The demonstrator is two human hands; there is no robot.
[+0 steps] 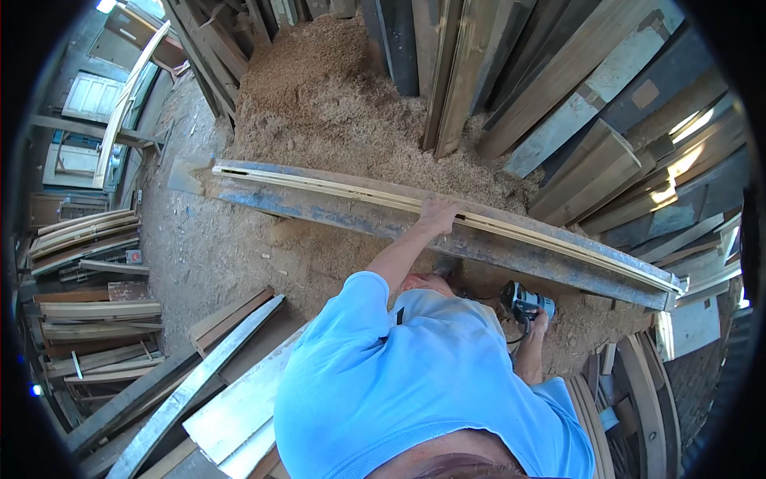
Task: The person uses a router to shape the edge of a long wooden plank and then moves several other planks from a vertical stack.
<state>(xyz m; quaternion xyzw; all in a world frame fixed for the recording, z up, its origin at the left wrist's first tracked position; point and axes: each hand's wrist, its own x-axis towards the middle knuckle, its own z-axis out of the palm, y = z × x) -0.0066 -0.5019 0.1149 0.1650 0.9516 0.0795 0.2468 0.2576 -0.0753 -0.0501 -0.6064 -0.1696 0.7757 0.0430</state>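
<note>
A long, pale wooden strip (335, 188) with narrow slots in its face lies along a worn blue-grey bench (319, 217) in front of me. My left hand (439, 214) grips the strip near its middle, next to a dark slot. Another dark slot shows close to the strip's left end. Low at my right side, apart from the bench, my right hand (539, 322) holds a teal and black corded power tool (524, 305). Its exact kind is hard to make out. The fingers of that hand are partly hidden behind the tool.
Heaped sawdust (319, 72) lies beyond the bench. Tall boards (558, 76) lean at the far right. Stacked timber (96, 311) fills the left side, and loose planks (195, 391) lie near me at lower left. Curved boards (646, 391) stand at lower right.
</note>
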